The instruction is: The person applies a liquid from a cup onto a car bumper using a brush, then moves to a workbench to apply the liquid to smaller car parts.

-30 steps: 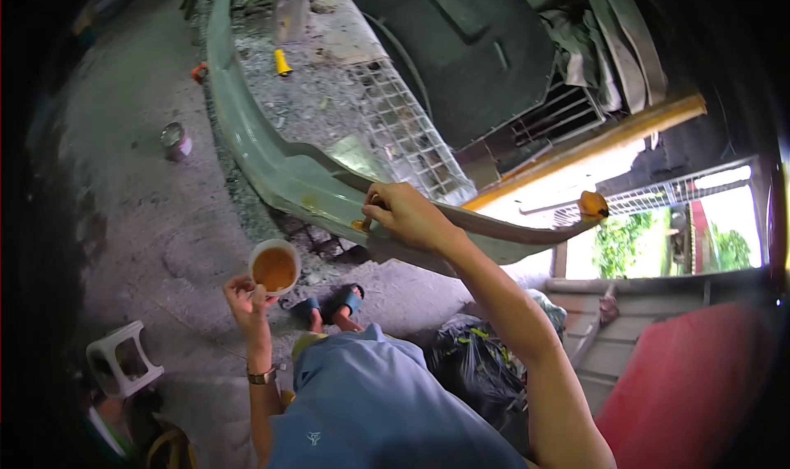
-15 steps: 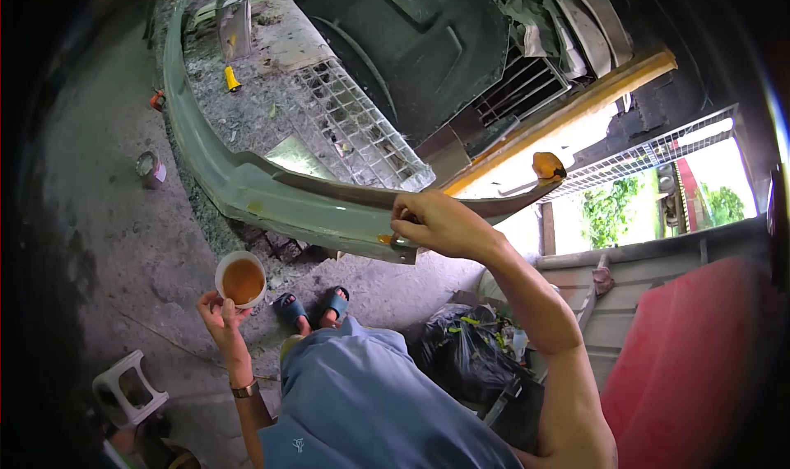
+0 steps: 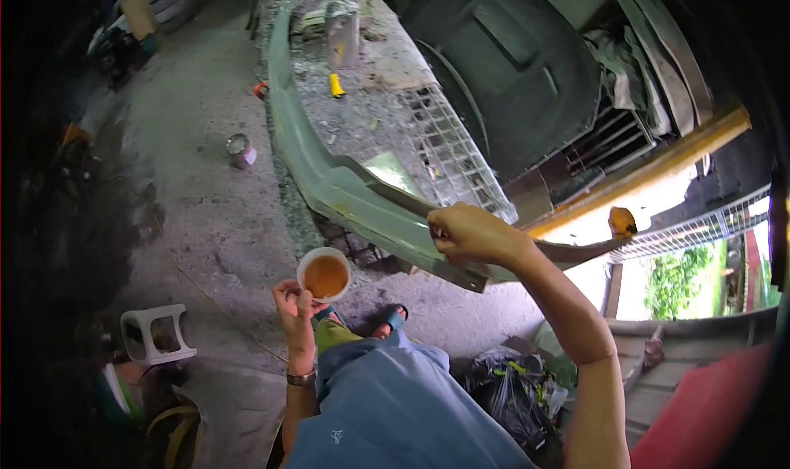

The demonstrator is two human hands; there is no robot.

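Observation:
A long, curved grey-green panel, like a car bumper (image 3: pixel 350 196), lies along the workbench and reaches out past its near end. Over its near part is my right hand (image 3: pixel 479 233), closed with the fingers curled down at the panel. Whatever those fingers hold, if anything, is hidden behind the knuckles. Low on the left, my left hand (image 3: pixel 294 308) grips a white cup (image 3: pixel 344 257) by its side, thumb near the rim. Amber-brown liquid (image 3: pixel 326 278) shows inside the cup, which is apart from the panel.
The dusty workbench (image 3: pixel 374 123) carries a wire grid (image 3: pixel 457 152) and a yellow object (image 3: pixel 336 85). A tin (image 3: pixel 240 150) and a white stool (image 3: pixel 156 334) stand on the floor at left. A black rubbish bag (image 3: pixel 510 395) lies right of my feet.
The view has swung left, so the scene sits further right. My right hand's fingertips showed beside a small orange spot on the panel before; now they are hidden. My left hand still holds the cup.

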